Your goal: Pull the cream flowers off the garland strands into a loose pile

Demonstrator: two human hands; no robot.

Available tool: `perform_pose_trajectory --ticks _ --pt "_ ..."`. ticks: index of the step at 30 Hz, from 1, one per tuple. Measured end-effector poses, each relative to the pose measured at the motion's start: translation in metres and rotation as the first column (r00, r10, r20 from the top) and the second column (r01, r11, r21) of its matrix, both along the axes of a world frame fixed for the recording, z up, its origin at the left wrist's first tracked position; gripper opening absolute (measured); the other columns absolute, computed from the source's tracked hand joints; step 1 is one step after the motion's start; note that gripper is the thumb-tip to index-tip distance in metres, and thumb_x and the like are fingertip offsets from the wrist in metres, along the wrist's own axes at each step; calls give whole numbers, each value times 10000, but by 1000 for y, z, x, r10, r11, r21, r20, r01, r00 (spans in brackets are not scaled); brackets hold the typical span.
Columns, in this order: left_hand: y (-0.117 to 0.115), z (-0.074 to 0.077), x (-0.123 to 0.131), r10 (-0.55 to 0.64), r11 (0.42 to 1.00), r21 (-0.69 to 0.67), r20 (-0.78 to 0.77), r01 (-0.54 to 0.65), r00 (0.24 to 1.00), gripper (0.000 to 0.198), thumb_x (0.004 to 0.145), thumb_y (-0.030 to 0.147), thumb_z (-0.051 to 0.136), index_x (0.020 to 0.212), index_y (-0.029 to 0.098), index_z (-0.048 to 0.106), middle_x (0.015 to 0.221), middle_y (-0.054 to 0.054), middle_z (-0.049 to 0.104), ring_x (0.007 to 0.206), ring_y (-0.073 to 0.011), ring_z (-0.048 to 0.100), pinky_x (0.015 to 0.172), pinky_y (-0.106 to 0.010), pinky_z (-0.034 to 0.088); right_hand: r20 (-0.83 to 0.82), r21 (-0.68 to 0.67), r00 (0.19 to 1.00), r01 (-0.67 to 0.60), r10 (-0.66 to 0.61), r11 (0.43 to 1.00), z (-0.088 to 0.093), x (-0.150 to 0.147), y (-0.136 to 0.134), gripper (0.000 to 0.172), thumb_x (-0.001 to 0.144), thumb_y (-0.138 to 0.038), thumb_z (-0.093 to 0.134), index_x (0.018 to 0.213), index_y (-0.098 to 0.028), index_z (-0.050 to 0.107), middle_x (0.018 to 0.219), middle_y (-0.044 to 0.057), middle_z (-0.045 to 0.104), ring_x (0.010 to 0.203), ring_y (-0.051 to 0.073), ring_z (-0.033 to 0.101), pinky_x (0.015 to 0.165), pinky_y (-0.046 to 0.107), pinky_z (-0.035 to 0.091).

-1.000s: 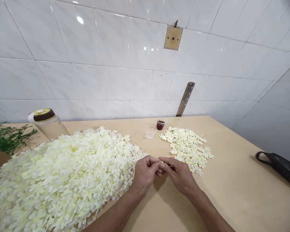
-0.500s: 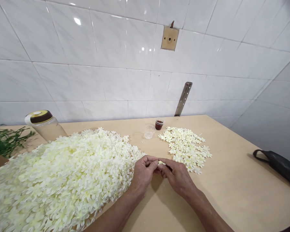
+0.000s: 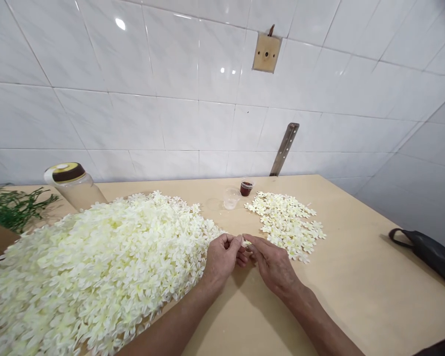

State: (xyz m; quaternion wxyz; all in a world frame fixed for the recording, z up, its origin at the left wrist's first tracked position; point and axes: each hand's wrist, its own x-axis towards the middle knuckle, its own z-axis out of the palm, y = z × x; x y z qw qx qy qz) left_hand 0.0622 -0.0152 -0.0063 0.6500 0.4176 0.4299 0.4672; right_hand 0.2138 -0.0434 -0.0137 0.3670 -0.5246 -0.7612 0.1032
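My left hand (image 3: pixel 224 254) and my right hand (image 3: pixel 270 259) meet over the table, fingertips together. Between them shows a bit of a small cream artificial flower (image 3: pixel 246 243), mostly covered by the fingers. Both hands are closed in a pinch on it. To the left, close to my left wrist, rises a big heap of white and pale yellow artificial flowers (image 3: pixel 126 252). Just beyond my right hand lies a smaller, flatter spread of the same flowers (image 3: pixel 287 222). A clear plastic cup (image 3: pixel 231 199) and a small cup of dark red-brown contents (image 3: pixel 246 187) stand past my hands.
A clear bottle with a brown and yellow lid (image 3: pixel 76 183) stands behind the heap, beside green plastic stems (image 3: pixel 17 205). Toward the right edge of the wooden table (image 3: pixel 356 277) lies a black pouch with a loop (image 3: pixel 426 252). A metal bracket (image 3: pixel 285 148) leans at the tiled wall.
My fingers have shifted around the small flower, with the right fingers now straighter and less of the flower showing. The camera view has moved slightly; the heaps and cups look unchanged.
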Motion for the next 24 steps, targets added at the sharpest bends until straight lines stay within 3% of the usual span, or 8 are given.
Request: perform_pose_trajectory --ticks 4,7,9,12,16,18,21,24 --pt "-2 2 0 -118 992 -42 75 122 990 389 741 515 696 683 138 617 650 -54 657 511 -153 614 512 -275 507 -12 11 1000 -14 14 1000 -2 1 1 409 962 -206 372 1317 -228 574 1188 92 678 973 197 675 809 317 556" --pt "-1 4 -1 -154 985 -53 144 163 977 391 712 499 737 708 119 648 663 -63 658 543 -141 607 542 -261 495 -56 -54 998 17 -20 998 1 -1 -1 404 979 -255 376 1345 -222 544 1022 77 722 852 184 689 770 314 568" --pt "-1 4 -2 -145 985 -71 181 159 973 387 698 485 754 710 111 658 668 -64 653 542 -124 587 534 -243 470 -111 -78 992 58 -67 995 3 -4 -2 395 982 -294 395 1342 -220 540 977 76 718 798 177 686 709 295 577" --pt "0 4 -2 -84 990 -96 166 101 983 379 686 479 761 678 116 650 635 -47 631 506 -107 553 493 -227 431 -187 28 975 127 -119 992 6 -6 -3 354 963 -321 463 1280 -221 585 1162 113 651 848 180 669 653 280 581" --pt "-3 2 1 -31 997 -72 80 37 996 353 717 467 726 662 125 654 514 -24 583 459 -109 520 480 -229 418 -145 139 985 109 -89 984 2 -6 -1 328 940 -317 527 1237 -224 630 1224 120 630 982 212 644 742 318 592" --pt "-5 0 3 -43 997 -64 87 48 995 323 745 436 690 677 122 669 532 -36 600 473 -115 527 496 -236 430 -115 82 991 72 -62 994 -1 -5 0 348 943 -348 521 1247 -219 631 1209 122 647 993 222 649 743 325 596" --pt "-5 -4 4 -94 991 -85 159 108 983 255 749 354 654 655 118 666 574 -55 620 513 -123 549 520 -240 437 -132 -47 987 84 -89 995 -4 -6 1 386 944 -409 501 1256 -221 629 1160 112 676 847 195 679 657 301 599" --pt "-2 -5 3 -152 973 -133 237 187 960 165 697 258 643 632 109 668 580 -59 618 530 -117 551 523 -226 421 -192 -153 971 112 -140 982 -2 -8 0 399 922 -444 529 1228 -217 644 977 80 726 730 180 683 600 278 582"
